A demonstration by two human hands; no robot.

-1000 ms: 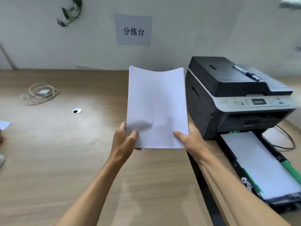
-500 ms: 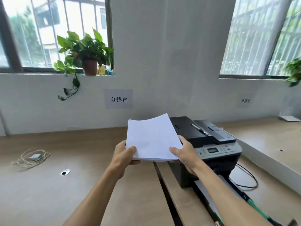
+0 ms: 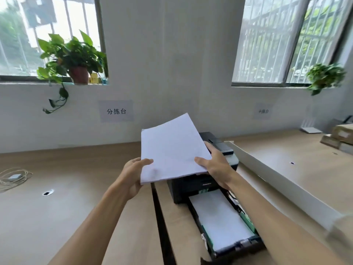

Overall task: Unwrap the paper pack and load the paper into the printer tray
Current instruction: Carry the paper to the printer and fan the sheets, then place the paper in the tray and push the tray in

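Note:
I hold a stack of white paper in the air in front of the black printer, tilted with its far corner up. My left hand grips its near left corner, and my right hand grips its right edge. The stack hides most of the printer's top. Below it the printer tray is pulled out toward me, with white sheets lying flat inside.
A coiled cable lies at the far left of the wooden table. A dark gap splits the tabletops beside the printer. A white board runs along the right table, with boxes at the far right. Potted plants stand on the window sills.
The view lifted from the table to the wall and windows. The paper stack swung right and tilted, moving from beside the printer to in front of it. Both hands kept their grip.

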